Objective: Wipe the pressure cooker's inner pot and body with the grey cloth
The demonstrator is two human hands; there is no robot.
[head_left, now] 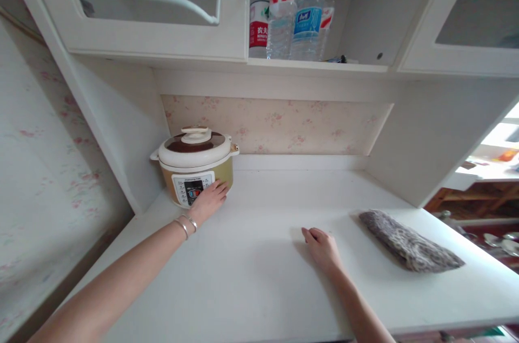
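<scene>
An electric pressure cooker (194,156) with a cream lid and a gold body stands in the back left corner of the white counter (259,278). Fingers stretched out, my left hand (210,199) is at the lower front of the cooker, beside its control panel; two silver bangles circle that wrist. My right hand (322,248) rests low over the counter's middle with its fingers curled in, and nothing shows in it. To its right lies a folded grey-brown patterned cloth (409,240), apart from the hand.
Overhead, an open cabinet shelf (316,64) holds several plastic bottles (284,13). A cabinet door (162,37) with a white rail hangs at upper left. A side panel (438,126) bounds the counter on the right, with blurred shelving (474,202) beyond.
</scene>
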